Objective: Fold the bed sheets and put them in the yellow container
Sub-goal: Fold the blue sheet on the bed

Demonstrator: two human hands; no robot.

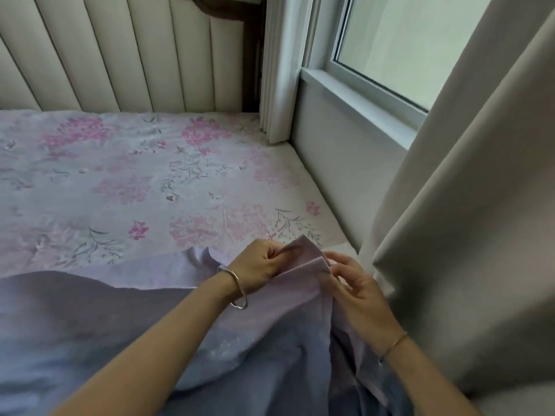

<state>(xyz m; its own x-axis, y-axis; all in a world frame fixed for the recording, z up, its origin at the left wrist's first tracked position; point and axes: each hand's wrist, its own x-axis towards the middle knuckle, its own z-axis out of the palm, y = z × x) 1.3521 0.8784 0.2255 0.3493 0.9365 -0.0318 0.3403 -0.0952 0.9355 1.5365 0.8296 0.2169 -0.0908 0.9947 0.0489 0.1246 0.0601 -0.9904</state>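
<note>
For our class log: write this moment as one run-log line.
step: folding | left hand: pinches sheet corner | right hand: pinches second corner | sheet: on bed

1. Cream padded headboard, vertical channels, far end of bed.
2. White-framed window on right, sill beneath.
3. Beige curtain hanging at right.
4. Pale pleated curtain bunched in corner.

Left hand, right hand on lilac sheet corners; floral bed beneath
</note>
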